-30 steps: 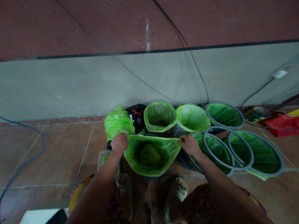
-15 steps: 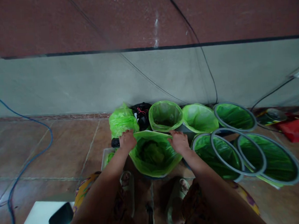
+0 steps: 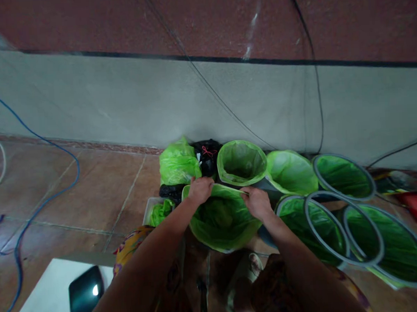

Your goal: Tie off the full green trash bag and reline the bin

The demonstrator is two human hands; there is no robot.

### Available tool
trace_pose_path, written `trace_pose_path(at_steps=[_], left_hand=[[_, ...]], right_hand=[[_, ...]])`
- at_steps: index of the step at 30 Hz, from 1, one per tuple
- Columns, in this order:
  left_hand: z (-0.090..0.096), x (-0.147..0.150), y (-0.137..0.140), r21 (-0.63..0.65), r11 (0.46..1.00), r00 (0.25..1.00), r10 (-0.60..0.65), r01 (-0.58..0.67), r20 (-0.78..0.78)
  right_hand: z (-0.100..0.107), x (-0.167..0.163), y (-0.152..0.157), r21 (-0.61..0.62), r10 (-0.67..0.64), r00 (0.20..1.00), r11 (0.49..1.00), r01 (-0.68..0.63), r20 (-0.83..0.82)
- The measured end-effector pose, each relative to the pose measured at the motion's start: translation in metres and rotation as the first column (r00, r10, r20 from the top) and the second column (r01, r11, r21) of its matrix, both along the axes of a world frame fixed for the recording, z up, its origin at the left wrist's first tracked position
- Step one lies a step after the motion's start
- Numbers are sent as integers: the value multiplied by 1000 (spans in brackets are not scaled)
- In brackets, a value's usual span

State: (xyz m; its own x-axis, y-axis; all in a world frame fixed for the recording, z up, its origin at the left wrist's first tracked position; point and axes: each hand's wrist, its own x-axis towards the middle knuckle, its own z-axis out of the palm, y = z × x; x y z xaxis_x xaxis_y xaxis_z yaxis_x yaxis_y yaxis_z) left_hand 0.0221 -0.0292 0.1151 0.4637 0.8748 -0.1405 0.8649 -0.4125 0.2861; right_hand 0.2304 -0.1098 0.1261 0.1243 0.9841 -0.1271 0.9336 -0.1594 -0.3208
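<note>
A bin lined with a green garbage bag [image 3: 216, 239] stands on the floor between my feet and the wall. My left hand [image 3: 201, 190] is closed over the far left part of its rim, fingers on the bag's edge. At the far right of the same rim, my right hand [image 3: 257, 202] pinches the folded bag edge. The bag's mouth is wide, and loose green plastic lies down inside it. Fingertips of both hands are partly hidden by the rim and the backs of the hands.
Behind are two more green-lined bins [image 3: 242, 161] and a stuffed green bag [image 3: 179, 163] beside a black bag [image 3: 208, 157]. Several ring-rimmed lined bins and a loose grey ring [image 3: 312, 225] are at right. A phone [image 3: 85, 293] lies on a white surface at lower left; a blue cable [image 3: 45, 202] crosses the floor.
The view has turned, so the bins sit further right. My left hand has moved along the rim toward my right hand, which now pinches the bag edge.
</note>
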Motion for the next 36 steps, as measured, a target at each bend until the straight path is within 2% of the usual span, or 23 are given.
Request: trace_pose_path(at_steps=[2, 3, 5, 7, 9, 11, 12, 14, 16, 18, 20, 23, 27, 31, 33, 36], left_hand=[[3, -1, 2, 7, 999, 999, 35, -35, 7], [5, -2, 3, 8, 998, 998, 58, -58, 15], [8, -4, 5, -4, 996, 995, 91, -91, 29], [9, -5, 5, -16, 994, 993, 113, -112, 29], [10, -6, 5, -23, 991, 992, 129, -129, 15], [11, -6, 4, -22, 989, 990, 144, -144, 4], [12, -6, 3, -23, 989, 989, 148, -148, 1], [13, -5, 2, -22, 989, 989, 148, -148, 1], [15, -4, 1, -22, 990, 990, 142, -142, 3], [15, -3, 1, -25, 990, 990, 140, -140, 6], [14, -3, 1, -38, 988, 988, 151, -151, 9], [12, -4, 1, -62, 984, 986, 168, -166, 22], [13, -4, 0, -43, 990, 988, 140, -138, 58], [26, -2, -3, -38, 994, 990, 101, -98, 102], [34, 0, -6, -67, 996, 983, 74, -64, 167], [43, 2, -9, -139, 990, 947, 27, 19, 321]], right_hand=[[7, -5, -3, 169, -20, 998, 985, 29, -53], [11, -10, -6, 254, 15, 996, 967, 9, -92], [20, -25, -16, 329, 203, 963, 934, -137, -177], [22, -46, -33, 232, 450, 858, 887, -399, -248], [16, -65, -55, 32, 615, 748, 777, -628, -249], [3, -79, -78, -168, 675, 718, 698, -696, -168], [-5, -83, -87, -248, 688, 717, 679, -691, -115], [-20, -85, -100, -347, 684, 730, 684, -641, 0], [-32, -84, -105, -377, 660, 745, 716, -587, 94], [-38, -83, -103, -379, 650, 750, 729, -569, 125], [-39, -84, -99, -393, 661, 745, 712, -582, 94], [-30, -85, -90, -401, 671, 741, 688, -605, 35], [-7, -81, -72, -349, 630, 775, 737, -579, 47], [14, -70, -53, -305, 587, 809, 770, -561, -5], [21, -66, -47, -248, 537, 841, 807, -536, -70], [29, -61, -40, -61, 399, 895, 906, -418, -201]])
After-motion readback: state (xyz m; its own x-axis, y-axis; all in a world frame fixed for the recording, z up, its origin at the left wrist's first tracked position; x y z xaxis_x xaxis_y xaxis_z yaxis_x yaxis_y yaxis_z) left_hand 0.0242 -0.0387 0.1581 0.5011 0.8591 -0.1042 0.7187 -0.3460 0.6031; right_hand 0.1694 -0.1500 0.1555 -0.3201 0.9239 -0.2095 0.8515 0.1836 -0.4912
